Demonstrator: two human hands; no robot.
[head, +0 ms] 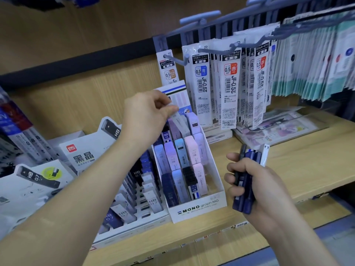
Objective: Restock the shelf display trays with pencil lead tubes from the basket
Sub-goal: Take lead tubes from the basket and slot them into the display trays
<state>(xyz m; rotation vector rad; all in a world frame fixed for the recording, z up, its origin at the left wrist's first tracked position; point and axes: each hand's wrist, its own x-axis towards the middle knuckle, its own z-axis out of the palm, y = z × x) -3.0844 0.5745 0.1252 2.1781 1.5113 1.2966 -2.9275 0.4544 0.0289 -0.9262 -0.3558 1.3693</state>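
Note:
A white MONO display tray (197, 209) stands on the wooden shelf, filled with pastel and dark lead tubes in rows. My left hand (148, 114) reaches over its back row and pinches a pale grey lead tube (177, 117) at its top end. My right hand (253, 181) hovers to the right of the tray and grips a bundle of dark blue lead tubes (247, 181), with one white tube among them. The basket is out of view.
A second tray of HB 0.7 lead tubes (138, 198) sits left of the MONO tray, beside deli boxes (82, 152). Gel refill packs (230, 87) hang on hooks behind. Flat packets (278, 129) lie at the right. The shelf's front edge (211, 233) carries price labels.

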